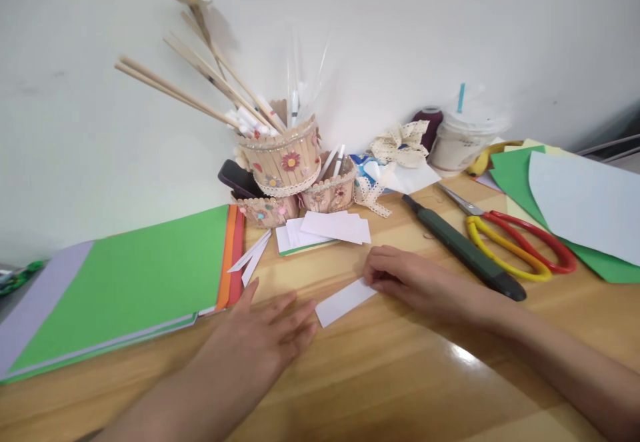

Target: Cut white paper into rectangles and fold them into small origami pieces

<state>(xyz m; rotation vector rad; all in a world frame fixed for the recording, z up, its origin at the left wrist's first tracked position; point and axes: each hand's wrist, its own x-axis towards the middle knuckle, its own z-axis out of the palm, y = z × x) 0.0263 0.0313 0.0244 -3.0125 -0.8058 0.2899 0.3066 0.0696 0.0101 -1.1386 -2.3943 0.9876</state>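
At the left of my light-brown wooden tabletop [380, 382] there lies a flat stack of green, lavender, orange and red paper sheets [135, 282]. Just to the right of it is my left hand [260, 342], which is open, with the fingers spread and the palm downward. Its fingertips are at the left end of a rectangular white paper strip [345, 303]; whether they touch it, I cannot tell. Beyond this hand lie two narrow white paper slivers [255, 255]. Behind them stands a round wooden-stick holder with painted flowers [285, 159], from which thin beige sticks [175, 92] lean to the left. In front of the holder is a small pile of white paper rectangles [335, 227]. The strip lies on the tabletop between my hands, and my right hand [415, 282] pinches its right end between thumb and fingers. Farther right are a long dark-green tool [463, 249], then metal scissors with red and yellow handles [507, 229], and finally overlapping white and green sheets [585, 202].
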